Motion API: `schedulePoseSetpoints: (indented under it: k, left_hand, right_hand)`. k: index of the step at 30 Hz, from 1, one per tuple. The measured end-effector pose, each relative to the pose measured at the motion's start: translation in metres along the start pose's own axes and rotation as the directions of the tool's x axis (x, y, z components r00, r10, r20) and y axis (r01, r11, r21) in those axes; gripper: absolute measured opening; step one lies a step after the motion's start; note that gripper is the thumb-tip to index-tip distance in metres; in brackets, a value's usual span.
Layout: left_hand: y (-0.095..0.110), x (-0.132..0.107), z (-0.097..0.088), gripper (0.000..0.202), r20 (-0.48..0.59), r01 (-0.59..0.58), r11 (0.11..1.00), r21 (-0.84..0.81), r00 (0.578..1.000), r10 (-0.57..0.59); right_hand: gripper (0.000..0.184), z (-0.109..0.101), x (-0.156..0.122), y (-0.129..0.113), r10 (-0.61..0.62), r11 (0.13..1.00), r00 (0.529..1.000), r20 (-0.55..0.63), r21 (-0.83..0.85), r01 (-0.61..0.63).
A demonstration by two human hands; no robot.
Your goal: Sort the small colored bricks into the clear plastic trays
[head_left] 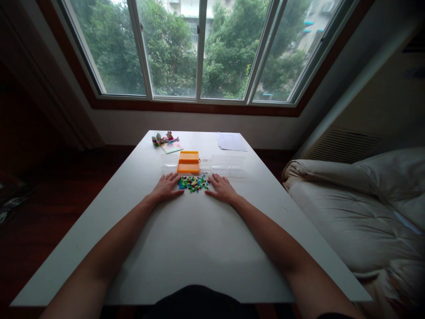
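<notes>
A pile of small building bricks [194,183], mostly green, blue and yellow with some dark ones, lies spread on the white table [195,239]. My left hand [166,187] rests flat at the pile's left edge, fingers stretched out and thumb apart. On the opposite side my right hand [222,188] lies palm down with its fingers spread, close to the pieces. Neither hand holds anything. Just beyond the pile sits an orange tray [188,169] with a raised ridge across its middle. Clear plastic containers [227,161] flank it left and right.
At the far left of the table stand small colourful assembled figures [162,139] beside a printed card [172,147]. White paper sheets [231,141] lie at the far right. A padded beige sofa [335,212] is right of the table; a window [199,53] is ahead.
</notes>
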State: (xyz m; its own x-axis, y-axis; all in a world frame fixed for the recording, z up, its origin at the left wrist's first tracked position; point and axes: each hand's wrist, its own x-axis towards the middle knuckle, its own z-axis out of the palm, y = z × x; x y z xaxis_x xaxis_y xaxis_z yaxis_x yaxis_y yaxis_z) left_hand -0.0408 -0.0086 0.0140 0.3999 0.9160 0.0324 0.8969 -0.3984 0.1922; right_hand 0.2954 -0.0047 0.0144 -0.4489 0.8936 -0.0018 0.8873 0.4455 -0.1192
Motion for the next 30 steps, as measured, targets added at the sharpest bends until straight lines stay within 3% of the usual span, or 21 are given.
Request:
schedulePoseSetpoints:
  k: [30]
  left_hand:
    - [-0.0068,0.0038,0.007,0.078,-0.033,-0.003,1.0,-0.001,0.999,0.003]
  right_hand:
    - [0.09,0.0015,0.0013,0.0014,0.005,1.0,1.0,-0.014,0.005,-0.005]
